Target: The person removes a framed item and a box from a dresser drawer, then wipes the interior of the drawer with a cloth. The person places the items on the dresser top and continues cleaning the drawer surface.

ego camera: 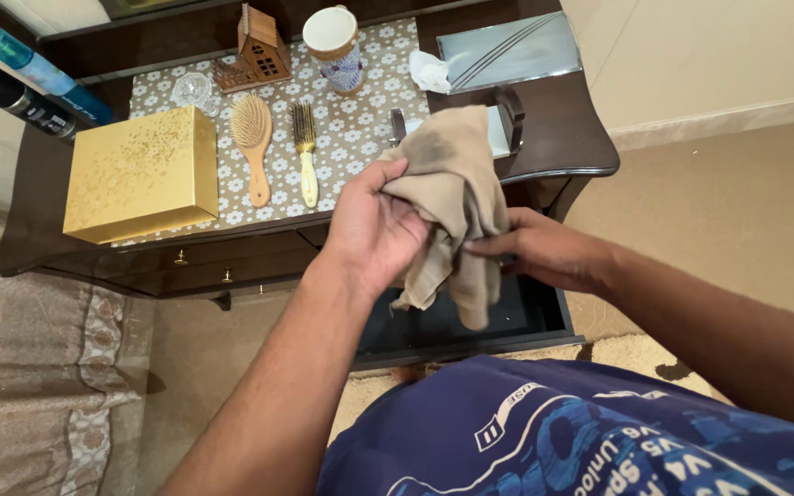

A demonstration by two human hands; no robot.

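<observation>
A beige cloth (452, 184) with a dark smudge near its top hangs bunched between my two hands, above an open dark drawer (526, 317). My left hand (374, 225) grips the cloth's upper part from the left. From the right, my right hand (544, 248) pinches its lower folds. Both hands are in front of a dark wooden dresser (558, 119).
On the dresser's flowered mat lie a gold box (144, 173), a wooden hairbrush (253, 138) and a round brush (305, 147). Behind them stand a small wooden house (262, 46), a cup (334, 44), a glass dish (193, 90) and a silver tissue box (507, 50). Two spray bottles (29, 87) lean at left; a bed edge (39, 367) is lower left.
</observation>
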